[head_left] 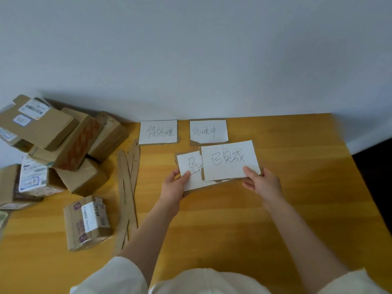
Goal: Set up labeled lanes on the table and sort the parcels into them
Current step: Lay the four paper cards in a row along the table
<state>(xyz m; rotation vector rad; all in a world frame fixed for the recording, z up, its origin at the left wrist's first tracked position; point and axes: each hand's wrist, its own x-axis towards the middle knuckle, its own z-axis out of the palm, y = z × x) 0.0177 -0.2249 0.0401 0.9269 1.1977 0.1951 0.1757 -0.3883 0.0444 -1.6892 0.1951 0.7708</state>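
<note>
Lowest in the frame, pale sleeves lead up to two bare hands over the middle of the yellow desk [297,209]. The left hand [172,187] has its grip clamped on the lower left corner of a white-faced label card [191,179], thumb on top and fingers underneath. The right hand [264,183] is clamped the same way on the lower right edge of a second label card [230,161], which overlaps the first and hides most of its writing.

Both cards look like paper stuck on torn corrugated cardboard: light, flat, fairly stiff, and not fragile. An edge pinch like this should carry them easily, though a card this thin would bend if pressed in the middle, and the ragged brown margins could snag on each other where the two overlap.

Just beyond them, toward the wall, two placed label cards [158,131] [209,131] lie flat side by side, a small gap between them.

At centre left, several long cardboard strips [126,187] lie lengthwise, probably meant as lane dividers; they look floppy and would be best lifted near the middle.

At far left, the parcels [55,143] are piled loosely against the wall, with one taped parcel [87,222] lying apart, nearer the camera. None is sorted yet. They are rigid boxes of unknown weight; gripping across opposite sides seems safest.
</note>
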